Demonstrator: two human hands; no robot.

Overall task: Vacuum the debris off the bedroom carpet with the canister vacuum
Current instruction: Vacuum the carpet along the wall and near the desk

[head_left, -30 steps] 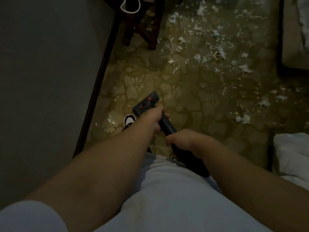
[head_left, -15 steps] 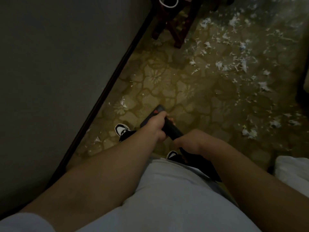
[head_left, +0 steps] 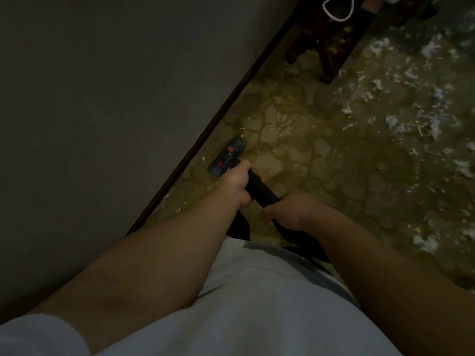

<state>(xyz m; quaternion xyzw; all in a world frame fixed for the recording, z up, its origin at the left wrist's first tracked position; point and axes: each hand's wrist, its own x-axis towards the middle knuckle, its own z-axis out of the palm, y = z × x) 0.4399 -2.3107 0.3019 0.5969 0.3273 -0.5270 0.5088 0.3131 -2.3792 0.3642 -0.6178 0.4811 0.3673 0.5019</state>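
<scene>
- Vacuum wand, black, is angling down from the person's waist toward the wall.
- Floor nozzle is sitting on the patterned carpet, just beside the dark baseboard of that wall.
- Left hand is clenching its grip around the wand, nearer the nozzle.
- Right hand is grasping the wand farther from the wall, grip closed.
- White debris is lying scattered on the carpet well away from the wall.
- Dark wooden furniture legs are standing near the wall.
</scene>
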